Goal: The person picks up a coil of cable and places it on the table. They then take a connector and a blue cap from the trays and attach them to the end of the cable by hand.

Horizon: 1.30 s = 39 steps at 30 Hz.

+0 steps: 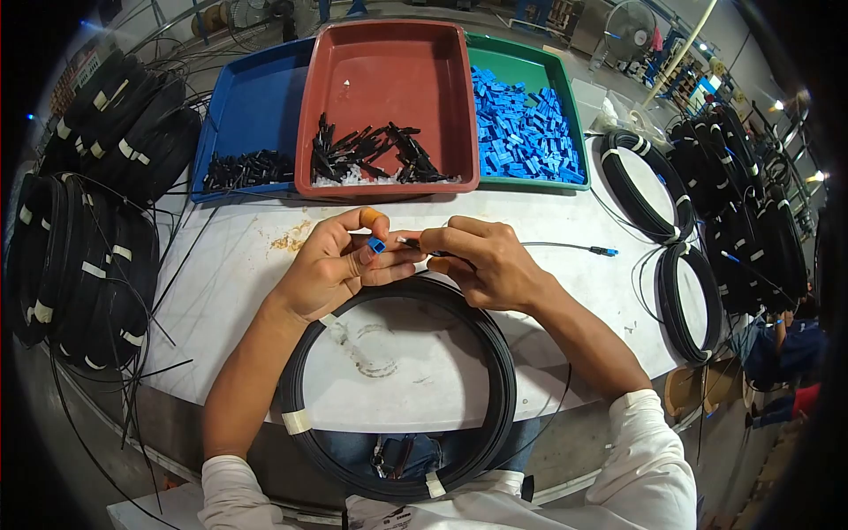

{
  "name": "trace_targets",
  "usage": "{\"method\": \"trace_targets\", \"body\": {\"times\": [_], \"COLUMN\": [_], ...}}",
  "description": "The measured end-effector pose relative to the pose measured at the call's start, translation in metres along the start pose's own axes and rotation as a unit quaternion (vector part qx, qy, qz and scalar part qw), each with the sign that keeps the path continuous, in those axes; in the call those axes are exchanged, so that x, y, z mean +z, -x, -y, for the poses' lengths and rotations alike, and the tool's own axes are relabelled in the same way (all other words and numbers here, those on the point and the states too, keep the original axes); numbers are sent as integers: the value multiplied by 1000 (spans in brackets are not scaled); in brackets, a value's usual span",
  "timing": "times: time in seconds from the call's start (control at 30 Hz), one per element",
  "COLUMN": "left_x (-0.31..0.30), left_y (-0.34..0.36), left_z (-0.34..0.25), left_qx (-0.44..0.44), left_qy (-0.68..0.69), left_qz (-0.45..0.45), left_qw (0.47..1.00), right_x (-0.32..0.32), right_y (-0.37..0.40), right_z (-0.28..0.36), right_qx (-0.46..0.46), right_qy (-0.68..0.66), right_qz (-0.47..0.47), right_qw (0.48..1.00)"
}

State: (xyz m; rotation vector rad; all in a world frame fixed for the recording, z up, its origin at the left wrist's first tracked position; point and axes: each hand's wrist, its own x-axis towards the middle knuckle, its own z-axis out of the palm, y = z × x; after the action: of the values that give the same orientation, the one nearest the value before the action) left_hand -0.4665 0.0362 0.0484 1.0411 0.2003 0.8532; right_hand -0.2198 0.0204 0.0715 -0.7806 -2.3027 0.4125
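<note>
Between the thumb and forefinger of my left hand [344, 261] is a small blue connector housing [377, 245]. Just right of it, my right hand [477, 261] pinches a black connector end with a pale tip [404, 239]. The tip points toward the blue housing, and the two are apart. Below both hands a coil of black cable [503, 371], bound with white tape, overlaps the table's front edge. A thin cable runs right from behind my right hand to a blue-tipped connector [604, 252] on the table.
Behind my hands stand a blue tray [256, 84] and a red tray [389, 79] with black parts, and a green tray [539, 66] of blue housings. Cable coils are stacked left [79, 265] and right [742, 203]; two more coils [691, 300] lie on the white table [221, 353].
</note>
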Motion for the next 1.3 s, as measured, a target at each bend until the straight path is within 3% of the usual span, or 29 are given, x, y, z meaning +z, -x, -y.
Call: {"method": "trace_targets", "body": {"times": [0.2, 0.3, 0.37, 0.43, 0.5, 0.63, 0.73, 0.97, 1.3], "left_x": [2, 1, -3, -2, 2, 12, 11, 20, 20], "left_y": [-3, -4, -6, -5, -3, -1, 2, 2, 2], "left_z": [-3, -2, -2, 2, -1, 2, 0, -3, -1], "left_qx": [-6, 6, 66, 117, 159, 213, 211, 191, 217], "left_qy": [27, -4, -245, -279, -395, -396, -448, -404, -507], "left_qz": [2, -14, -70, -117, -156, -159, -167, -186, -142], "left_qw": [1000, 1000, 965, 946, 891, 879, 853, 875, 822], "right_x": [-3, -3, -8, -11, -22, -29, -32, -30, -26], "right_y": [-3, -4, -3, -2, -5, -4, -6, -7, -7], "right_z": [-4, -5, 0, -3, 3, 3, 9, 15, 16], "right_qx": [6, -48, 30, 67, 105, 113, 113, 120, 117], "right_qy": [-41, -26, -56, -61, -52, -92, -108, -98, -88], "right_qz": [-9, -46, -34, -56, -56, -75, -60, -50, -22], "right_qw": [999, 997, 997, 994, 992, 986, 986, 987, 989]}}
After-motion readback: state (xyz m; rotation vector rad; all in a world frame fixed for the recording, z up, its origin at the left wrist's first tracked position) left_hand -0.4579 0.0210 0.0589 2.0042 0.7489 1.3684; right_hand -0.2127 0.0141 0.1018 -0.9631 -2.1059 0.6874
